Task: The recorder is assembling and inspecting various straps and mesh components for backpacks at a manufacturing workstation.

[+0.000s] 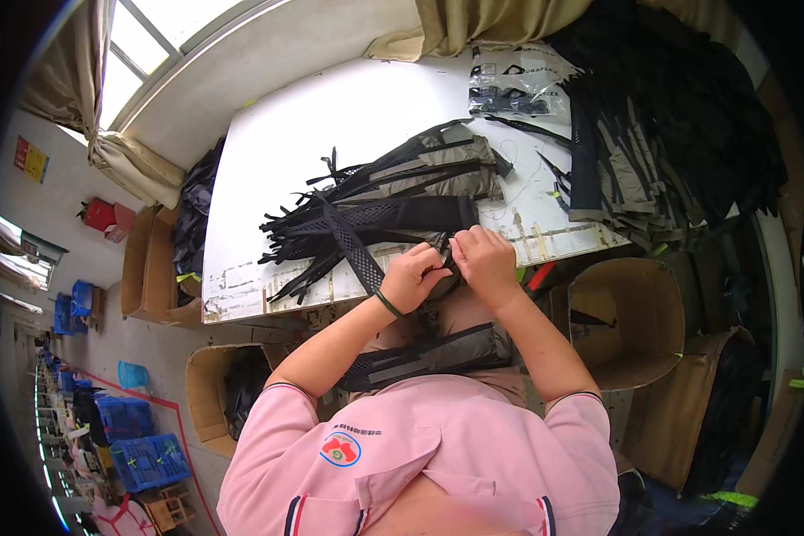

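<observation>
My left hand (414,276) and my right hand (482,265) are close together at the table's front edge. Both are closed, fingertips pinched on a narrow black fabric strap between them; its exact shape is mostly hidden by the fingers. Just beyond them lies a fanned pile of black and grey fabric straps (393,189), some with mesh, their thin ends pointing left. One black mesh strap (352,252) slants from this pile down to my left wrist. Across my lap rests another black and grey fabric piece (438,355).
On the white table (322,107) are a clear plastic bag (520,85) of black parts and, at right, a second strap pile (630,165) beside heaped black fabric (679,80). Cardboard boxes (639,313) stand below the edge at right, and another box (207,393) at left.
</observation>
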{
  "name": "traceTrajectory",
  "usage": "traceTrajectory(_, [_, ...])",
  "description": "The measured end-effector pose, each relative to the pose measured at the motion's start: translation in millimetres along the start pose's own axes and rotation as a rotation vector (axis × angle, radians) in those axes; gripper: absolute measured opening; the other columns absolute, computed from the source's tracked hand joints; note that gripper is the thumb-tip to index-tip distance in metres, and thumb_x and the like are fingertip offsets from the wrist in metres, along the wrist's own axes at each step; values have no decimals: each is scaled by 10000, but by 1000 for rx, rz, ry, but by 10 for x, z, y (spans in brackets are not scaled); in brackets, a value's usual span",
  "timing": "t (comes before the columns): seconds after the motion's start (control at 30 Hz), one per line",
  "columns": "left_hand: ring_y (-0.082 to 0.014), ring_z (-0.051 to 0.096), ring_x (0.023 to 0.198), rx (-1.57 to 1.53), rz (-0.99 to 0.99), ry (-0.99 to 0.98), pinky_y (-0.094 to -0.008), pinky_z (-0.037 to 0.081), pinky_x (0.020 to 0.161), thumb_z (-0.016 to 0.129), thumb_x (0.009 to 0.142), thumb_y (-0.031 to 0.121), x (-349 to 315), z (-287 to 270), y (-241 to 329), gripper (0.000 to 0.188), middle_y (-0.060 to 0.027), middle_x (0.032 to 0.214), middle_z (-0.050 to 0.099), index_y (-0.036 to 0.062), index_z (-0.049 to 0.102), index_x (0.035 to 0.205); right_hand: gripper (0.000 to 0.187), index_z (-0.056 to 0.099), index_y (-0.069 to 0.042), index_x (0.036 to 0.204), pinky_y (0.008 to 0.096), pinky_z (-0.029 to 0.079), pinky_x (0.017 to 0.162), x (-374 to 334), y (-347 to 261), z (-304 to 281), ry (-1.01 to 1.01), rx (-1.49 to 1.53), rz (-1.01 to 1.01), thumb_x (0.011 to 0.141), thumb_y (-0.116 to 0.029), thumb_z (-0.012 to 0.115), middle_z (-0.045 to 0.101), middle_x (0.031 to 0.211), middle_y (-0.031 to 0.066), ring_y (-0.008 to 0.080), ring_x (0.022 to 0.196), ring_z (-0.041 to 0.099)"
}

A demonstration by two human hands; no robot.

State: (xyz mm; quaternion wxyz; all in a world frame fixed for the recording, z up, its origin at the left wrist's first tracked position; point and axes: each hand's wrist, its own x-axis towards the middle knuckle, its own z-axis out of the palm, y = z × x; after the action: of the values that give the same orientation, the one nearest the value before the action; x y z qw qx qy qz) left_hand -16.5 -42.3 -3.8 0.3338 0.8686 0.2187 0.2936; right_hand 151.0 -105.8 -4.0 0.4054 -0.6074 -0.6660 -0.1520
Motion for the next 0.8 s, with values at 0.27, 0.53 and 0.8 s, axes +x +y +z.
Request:
traceTrajectory(0.27, [-335,539,754,273,127,-97,-411,427,667,670,803,157,-103,-51,53,165,-109,788,534,49,547,823,151,551,-80,729,211,380,537,-434,7,229,-139,1263,1150,865,-135,586,516,637,-33,58,573,466])
traceTrajectory(0.53, [-111,532,779,-542,-255,-225,-242,447,693,620,844,1,-112,-141,-76,96,-19,838,555,3,607,939,157,619,-32,1054,237,472,767,-488,-18,21,-380,1473,998,931,-109,558,616,885,11,107,782,579])
traceTrajectory(0.8, [-67,544,839,-795,-367,-116,-219,445,766,568,863,-32,-89,-199,-107,158,19,861,587,4,633,1002,182,589,-27,1082,279,493,753,-577,-162,-6,-446,2040,956,917,-102,586,633,924,38,136,781,603])
